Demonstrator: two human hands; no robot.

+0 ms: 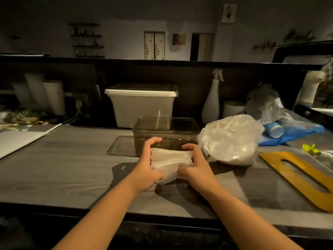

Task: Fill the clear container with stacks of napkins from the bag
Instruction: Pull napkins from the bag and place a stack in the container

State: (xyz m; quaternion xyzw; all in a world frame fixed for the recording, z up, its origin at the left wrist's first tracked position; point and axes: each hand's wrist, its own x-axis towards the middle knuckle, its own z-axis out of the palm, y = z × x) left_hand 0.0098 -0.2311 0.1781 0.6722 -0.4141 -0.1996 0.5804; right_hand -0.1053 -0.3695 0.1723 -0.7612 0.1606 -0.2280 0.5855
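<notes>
Both hands, left hand [147,166] and right hand [195,165], press a stack of napkins [170,162] from either end, each grip clamped on it, likely to square the pile. It hovers just in front of the clear container [165,136], which looks empty. The plastic bag [230,139] lies right of the container on the surface [63,168].

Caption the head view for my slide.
Both hands, left hand and right hand, hold a napkin stack before the clear container, bag alongside.
</notes>
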